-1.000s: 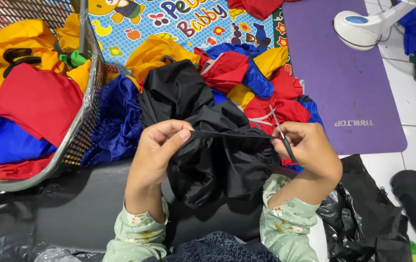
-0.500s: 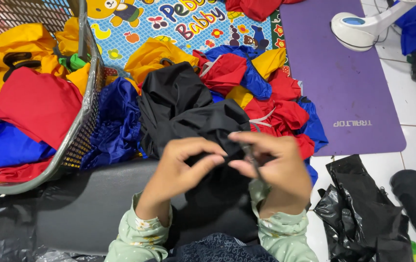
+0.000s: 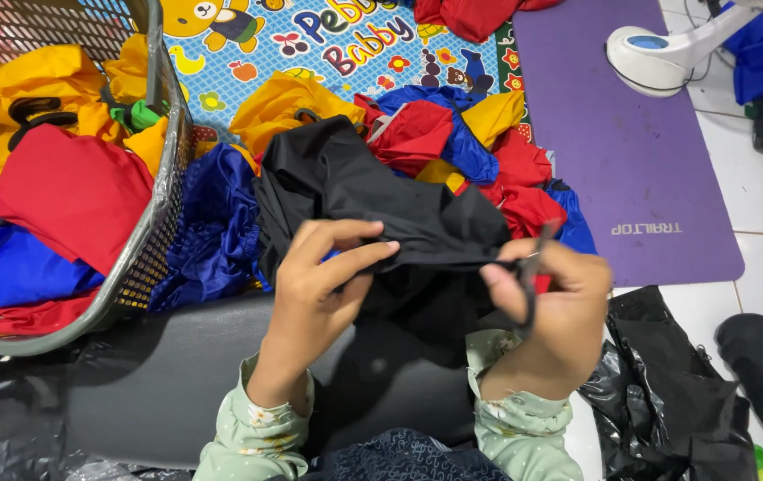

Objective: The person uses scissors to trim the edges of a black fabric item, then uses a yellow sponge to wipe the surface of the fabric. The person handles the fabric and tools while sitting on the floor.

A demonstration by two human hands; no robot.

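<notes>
Head view, black cloth (image 3: 372, 200) bunched, folded edge running left-right, pinched by left hand (image 3: 323, 285) fingers, right hand (image 3: 550, 312) fingers.

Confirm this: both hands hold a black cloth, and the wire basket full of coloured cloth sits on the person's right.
Not quite. The head view shows the wire basket on the person's left, not right. Both the left hand and right hand do hold the black cloth.

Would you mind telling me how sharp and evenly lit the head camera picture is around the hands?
Head view: even, soft light, no glare; left hand and right hand sharp; the black cloth they hold loses its folds in darkness; the basket rim bows slightly near the frame edge.
</notes>
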